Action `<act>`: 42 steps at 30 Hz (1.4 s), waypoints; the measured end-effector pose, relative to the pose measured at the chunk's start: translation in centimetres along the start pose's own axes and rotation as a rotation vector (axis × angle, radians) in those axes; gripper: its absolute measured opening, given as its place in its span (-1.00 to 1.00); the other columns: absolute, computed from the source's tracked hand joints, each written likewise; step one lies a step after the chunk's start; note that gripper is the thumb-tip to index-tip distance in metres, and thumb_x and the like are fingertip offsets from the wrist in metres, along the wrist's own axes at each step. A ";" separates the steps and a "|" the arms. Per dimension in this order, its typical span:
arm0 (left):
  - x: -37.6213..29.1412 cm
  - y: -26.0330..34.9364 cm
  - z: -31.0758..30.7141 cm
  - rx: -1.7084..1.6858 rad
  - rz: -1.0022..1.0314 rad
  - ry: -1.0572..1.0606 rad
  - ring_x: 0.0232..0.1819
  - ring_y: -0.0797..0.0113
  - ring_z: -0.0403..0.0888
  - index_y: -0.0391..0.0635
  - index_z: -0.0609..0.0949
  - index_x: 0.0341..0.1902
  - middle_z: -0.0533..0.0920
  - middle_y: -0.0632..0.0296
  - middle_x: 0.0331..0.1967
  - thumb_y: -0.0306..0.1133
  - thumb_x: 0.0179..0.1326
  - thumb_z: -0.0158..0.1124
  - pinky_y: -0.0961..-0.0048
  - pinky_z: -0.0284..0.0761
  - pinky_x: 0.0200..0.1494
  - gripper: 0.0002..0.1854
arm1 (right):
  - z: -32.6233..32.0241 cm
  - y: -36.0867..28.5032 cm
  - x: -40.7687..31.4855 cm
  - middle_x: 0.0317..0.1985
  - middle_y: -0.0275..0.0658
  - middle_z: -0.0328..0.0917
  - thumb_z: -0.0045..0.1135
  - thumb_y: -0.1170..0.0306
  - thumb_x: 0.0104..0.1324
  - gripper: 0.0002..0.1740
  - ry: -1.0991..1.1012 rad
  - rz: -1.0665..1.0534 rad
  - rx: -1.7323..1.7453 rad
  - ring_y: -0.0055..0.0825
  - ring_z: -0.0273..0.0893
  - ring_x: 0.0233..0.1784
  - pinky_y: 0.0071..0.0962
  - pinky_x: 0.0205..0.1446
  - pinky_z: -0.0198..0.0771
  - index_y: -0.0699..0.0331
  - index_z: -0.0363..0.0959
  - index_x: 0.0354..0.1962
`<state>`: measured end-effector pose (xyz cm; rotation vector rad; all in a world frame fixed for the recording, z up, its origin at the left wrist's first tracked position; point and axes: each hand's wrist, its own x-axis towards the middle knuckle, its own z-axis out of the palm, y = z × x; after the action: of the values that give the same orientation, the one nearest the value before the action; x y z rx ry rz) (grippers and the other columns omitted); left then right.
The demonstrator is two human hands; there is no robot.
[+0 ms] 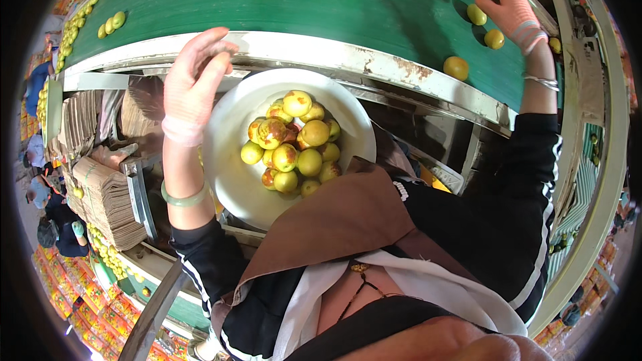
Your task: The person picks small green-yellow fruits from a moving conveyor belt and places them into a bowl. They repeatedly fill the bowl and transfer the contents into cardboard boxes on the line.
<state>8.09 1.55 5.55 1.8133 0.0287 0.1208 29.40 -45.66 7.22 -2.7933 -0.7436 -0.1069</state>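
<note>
My left hand (198, 80), in a thin pale pink glove, is raised by the belt's near edge with its fingers curled and no fruit seen in it. Beside it stands a round white basin (225, 170) holding a heap of green fruits blotched red-brown, likely jujubes (272, 133). Over the far right of the green conveyor belt (321, 20) is my right hand (506, 7), gloved too, with fingers apart. A yellow-green fruit (476, 14) lies on the belt just below those fingers, and another fruit (494, 39) lies by the wrist.
A worn white metal rail (311, 45) edges the belt. Stacked brown cardboard (108, 200) stands at left, near a metal post (155, 311). A pale frame (597, 170) curves along the right. Several people work at the far left, near red-orange boxes (95, 321).
</note>
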 end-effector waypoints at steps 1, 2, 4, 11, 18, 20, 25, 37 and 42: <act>0.4 -0.4 0.4 0.025 0.015 -0.029 -0.18 0.50 0.55 -0.23 0.50 0.26 0.66 0.16 -0.09 -0.52 0.36 0.18 0.56 0.50 -0.01 -0.60 | 1.7 0.1 0.4 -0.03 -0.14 0.63 0.13 0.30 0.31 -0.51 0.100 -0.051 0.019 -0.38 0.61 -0.05 -0.41 0.12 0.47 0.09 0.48 0.20; 0.9 0.2 0.9 0.071 -0.013 -0.057 -0.02 0.45 0.55 -0.24 0.48 0.27 0.64 0.13 0.00 -0.49 0.38 0.18 0.50 0.47 0.10 -0.60 | 3.1 -1.0 1.3 -0.02 -0.15 0.63 0.13 0.29 0.31 -0.50 0.202 -0.110 0.052 -0.37 0.61 -0.05 -0.41 0.13 0.47 0.08 0.47 0.21; 1.3 1.0 2.4 0.169 0.030 -0.178 0.01 0.43 0.57 -0.18 0.52 0.25 0.65 0.19 -0.01 -0.48 0.37 0.19 0.49 0.48 0.10 -0.62 | 4.9 -4.0 3.3 -0.13 -0.07 0.61 0.26 0.31 0.19 -0.49 0.235 -0.095 -0.007 -0.18 0.59 -0.10 -0.28 0.05 0.49 0.17 0.50 0.12; 0.2 1.6 4.3 0.509 0.221 -0.363 -0.09 0.22 0.67 -0.16 0.60 0.08 0.68 0.10 -0.11 -0.48 0.25 0.26 0.40 0.56 0.00 -0.69 | 6.5 -6.1 5.8 0.02 -0.14 0.55 0.37 0.49 0.02 -0.31 0.170 0.031 0.531 -0.27 0.54 0.08 -0.40 0.19 0.41 0.24 0.42 0.17; -0.6 0.5 4.4 0.199 -0.002 -0.136 -0.12 0.42 0.66 -0.15 0.62 0.06 0.69 0.20 -0.17 -0.52 0.28 0.25 0.51 0.55 -0.01 -0.73 | 3.7 -11.0 2.8 0.15 -0.14 0.45 0.31 0.76 -0.15 0.07 0.175 -0.081 1.384 -0.44 0.43 0.16 -0.50 0.29 0.28 0.32 0.09 0.39; -0.7 0.5 4.5 0.174 -0.043 -0.125 -0.14 0.47 0.64 -0.15 0.63 0.05 0.69 0.22 -0.17 -0.52 0.29 0.26 0.56 0.54 -0.05 -0.74 | 3.3 -12.1 2.2 0.16 -0.11 0.44 0.35 0.74 -0.14 0.13 0.161 -0.079 1.434 -0.43 0.44 0.15 -0.50 0.27 0.30 0.27 0.04 0.42; -0.9 0.5 4.5 0.225 -0.034 -0.116 -0.14 0.48 0.64 -0.19 0.65 0.03 0.70 0.18 -0.13 -0.54 0.30 0.26 0.54 0.54 -0.05 -0.76 | 3.1 -13.6 0.6 0.10 -0.04 0.52 0.40 0.54 0.04 -0.15 0.099 -0.271 1.410 -0.35 0.52 0.06 -0.41 0.13 0.43 0.21 0.26 0.31; -0.4 0.6 5.2 0.201 -0.024 -0.084 -0.18 0.45 0.66 -0.17 0.66 0.02 0.70 0.16 -0.16 -0.48 0.29 0.28 0.52 0.56 -0.08 -0.76 | 6.5 -22.5 -3.8 0.05 0.03 0.54 0.19 0.50 0.29 -0.72 -0.239 -0.996 0.785 -0.24 0.60 -0.12 -0.37 -0.17 0.56 0.22 0.59 -0.03; -2.4 0.9 2.6 0.379 0.091 -0.096 -0.20 0.38 0.70 -0.24 0.62 0.04 0.71 0.09 -0.13 -0.45 0.29 0.29 0.47 0.60 -0.12 -0.73 | 3.6 -20.5 7.2 -0.04 -0.15 0.64 0.08 0.42 0.37 -0.67 -0.036 -0.501 0.703 -0.41 0.63 -0.11 -0.45 -0.04 0.55 0.27 0.54 0.06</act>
<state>5.90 -1.39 5.59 2.1982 -0.1054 0.0971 25.51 -24.09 9.18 -1.9162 -1.1966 0.1007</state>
